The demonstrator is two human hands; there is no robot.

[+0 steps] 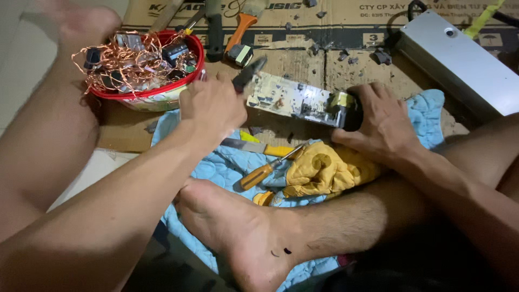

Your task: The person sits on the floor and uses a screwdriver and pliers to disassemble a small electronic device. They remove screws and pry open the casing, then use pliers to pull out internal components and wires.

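Pliers are gripped in the left hand, their tip touching the near end of a circuit board. The board's long axis is laid left to right; its far end is clasped by the right hand.

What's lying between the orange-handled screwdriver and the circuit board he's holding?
In the head view, a knife with a yellow handle lies on the blue cloth between the screwdriver and the circuit board.
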